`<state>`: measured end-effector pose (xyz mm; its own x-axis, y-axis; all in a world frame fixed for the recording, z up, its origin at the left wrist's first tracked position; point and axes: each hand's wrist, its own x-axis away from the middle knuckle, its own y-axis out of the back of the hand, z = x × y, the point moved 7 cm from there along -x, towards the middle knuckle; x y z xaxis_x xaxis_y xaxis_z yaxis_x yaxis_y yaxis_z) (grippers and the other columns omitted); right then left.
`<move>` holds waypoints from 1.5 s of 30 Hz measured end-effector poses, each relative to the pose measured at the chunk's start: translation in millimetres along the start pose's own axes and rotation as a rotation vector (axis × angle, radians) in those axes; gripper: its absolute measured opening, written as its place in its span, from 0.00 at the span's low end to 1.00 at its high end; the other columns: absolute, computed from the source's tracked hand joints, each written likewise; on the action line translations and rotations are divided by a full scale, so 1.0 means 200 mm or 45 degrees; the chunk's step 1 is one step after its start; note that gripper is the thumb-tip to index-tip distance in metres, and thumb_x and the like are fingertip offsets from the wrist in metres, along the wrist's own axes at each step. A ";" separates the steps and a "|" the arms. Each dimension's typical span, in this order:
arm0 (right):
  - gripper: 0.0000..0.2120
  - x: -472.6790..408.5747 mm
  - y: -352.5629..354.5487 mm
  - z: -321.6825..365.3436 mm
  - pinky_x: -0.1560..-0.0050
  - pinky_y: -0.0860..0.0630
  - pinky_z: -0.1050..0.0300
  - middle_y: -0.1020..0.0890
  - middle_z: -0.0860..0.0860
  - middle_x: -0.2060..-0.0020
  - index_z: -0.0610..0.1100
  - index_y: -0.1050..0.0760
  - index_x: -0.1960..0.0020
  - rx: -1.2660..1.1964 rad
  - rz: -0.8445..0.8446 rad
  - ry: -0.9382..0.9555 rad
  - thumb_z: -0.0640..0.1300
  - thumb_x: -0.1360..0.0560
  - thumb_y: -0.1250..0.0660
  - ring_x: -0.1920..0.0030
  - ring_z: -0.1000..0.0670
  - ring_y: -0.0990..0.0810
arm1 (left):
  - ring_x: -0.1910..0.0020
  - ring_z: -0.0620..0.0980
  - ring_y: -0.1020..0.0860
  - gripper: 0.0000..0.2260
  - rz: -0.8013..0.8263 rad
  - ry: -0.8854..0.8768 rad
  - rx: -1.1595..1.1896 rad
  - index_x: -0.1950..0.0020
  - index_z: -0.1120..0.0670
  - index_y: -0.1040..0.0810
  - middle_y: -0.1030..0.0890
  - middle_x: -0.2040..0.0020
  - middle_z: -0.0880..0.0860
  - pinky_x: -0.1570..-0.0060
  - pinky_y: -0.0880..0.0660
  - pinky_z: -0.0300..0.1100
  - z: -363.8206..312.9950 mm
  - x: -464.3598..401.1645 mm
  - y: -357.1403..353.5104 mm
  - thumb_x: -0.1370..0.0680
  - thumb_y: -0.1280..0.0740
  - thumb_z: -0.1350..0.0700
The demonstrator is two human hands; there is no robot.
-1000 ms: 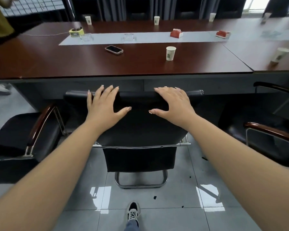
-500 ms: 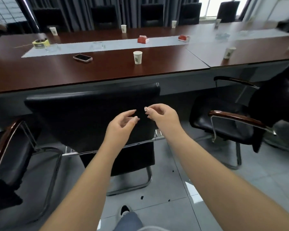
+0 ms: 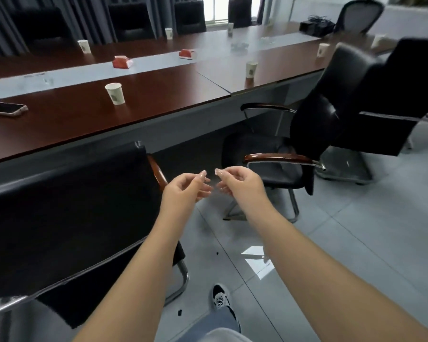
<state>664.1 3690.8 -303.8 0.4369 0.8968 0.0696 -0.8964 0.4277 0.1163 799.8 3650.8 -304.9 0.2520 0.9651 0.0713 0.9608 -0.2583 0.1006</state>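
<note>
Both left hand [image 3: 183, 191] and right hand [image 3: 240, 185] hover loosely curled, seemingly empty; black chair [image 3: 67, 218] beside.

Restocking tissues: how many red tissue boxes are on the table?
2. One red tissue box sits on the pale runner behind the nearest paper cup; the second box farther right along it. More may lie outside the frame.

The left hand [image 3: 183, 191] and right hand [image 3: 240, 183] hang close together. The nearer chair [image 3: 67, 218] stands just left of them, and a second chair [image 3: 282, 154] beyond the right hand. Farther ahead, the table [image 3: 158, 99] bears a cup [image 3: 114, 93] and a phone [image 3: 6, 109], both off to the left.
</note>
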 end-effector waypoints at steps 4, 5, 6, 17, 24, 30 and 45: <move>0.04 -0.17 0.16 -0.05 0.66 0.28 0.70 0.21 0.53 0.68 0.47 0.24 0.58 0.030 -0.076 -0.052 0.46 0.25 0.33 0.69 0.60 0.23 | 0.60 0.47 0.19 0.06 0.133 0.037 0.039 0.56 0.52 0.22 0.18 0.60 0.51 0.56 0.23 0.38 -0.01 -0.18 -0.22 0.22 0.36 0.54; 0.04 -0.23 0.21 -0.07 0.64 0.27 0.68 0.21 0.53 0.68 0.47 0.24 0.57 0.044 -0.100 -0.069 0.47 0.25 0.33 0.68 0.58 0.22 | 0.61 0.47 0.19 0.06 0.168 0.048 0.053 0.56 0.52 0.22 0.18 0.60 0.52 0.55 0.23 0.39 -0.02 -0.25 -0.28 0.22 0.36 0.54; 0.04 -0.28 0.23 -0.08 0.62 0.27 0.66 0.20 0.53 0.68 0.48 0.24 0.58 0.062 -0.119 -0.090 0.48 0.25 0.32 0.67 0.57 0.22 | 0.61 0.46 0.19 0.06 0.189 0.054 0.061 0.57 0.53 0.22 0.17 0.61 0.52 0.55 0.23 0.39 -0.02 -0.29 -0.32 0.22 0.36 0.54; 0.07 -1.07 0.55 -0.10 0.64 0.27 0.66 0.22 0.51 0.70 0.46 0.25 0.61 0.145 -0.171 -0.288 0.45 0.25 0.32 0.70 0.57 0.25 | 0.64 0.45 0.19 0.08 0.244 0.251 0.292 0.57 0.55 0.21 0.16 0.65 0.49 0.56 0.24 0.39 -0.06 -1.08 -0.71 0.22 0.36 0.54; 0.07 -1.37 0.74 -0.18 0.55 0.24 0.60 0.21 0.51 0.68 0.47 0.24 0.62 0.181 -0.210 -0.363 0.46 0.26 0.32 0.67 0.55 0.24 | 0.64 0.44 0.20 0.08 0.249 0.353 0.260 0.58 0.54 0.22 0.17 0.66 0.47 0.56 0.25 0.38 0.01 -1.40 -0.91 0.22 0.37 0.53; 0.05 -1.55 0.96 -0.36 0.49 0.23 0.55 0.21 0.51 0.67 0.46 0.23 0.59 0.193 -0.219 -0.498 0.46 0.25 0.32 0.68 0.55 0.25 | 0.64 0.44 0.21 0.08 0.223 0.485 0.160 0.57 0.53 0.22 0.18 0.65 0.47 0.56 0.25 0.37 0.18 -1.54 -1.05 0.22 0.37 0.53; 0.07 -2.37 1.38 -1.04 0.66 0.30 0.65 0.23 0.53 0.69 0.47 0.23 0.61 0.575 0.464 -0.661 0.49 0.28 0.29 0.70 0.57 0.25 | 0.68 0.43 0.25 0.11 -0.259 1.145 0.090 0.62 0.52 0.26 0.23 0.78 0.44 0.67 0.33 0.35 0.87 -1.70 -1.70 0.21 0.38 0.51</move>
<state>194.4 3408.1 -510.7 0.1992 0.7565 0.6230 -0.9215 -0.0716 0.3816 406.9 3419.0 -536.9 -0.0784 0.5873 0.8055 0.9890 -0.0561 0.1371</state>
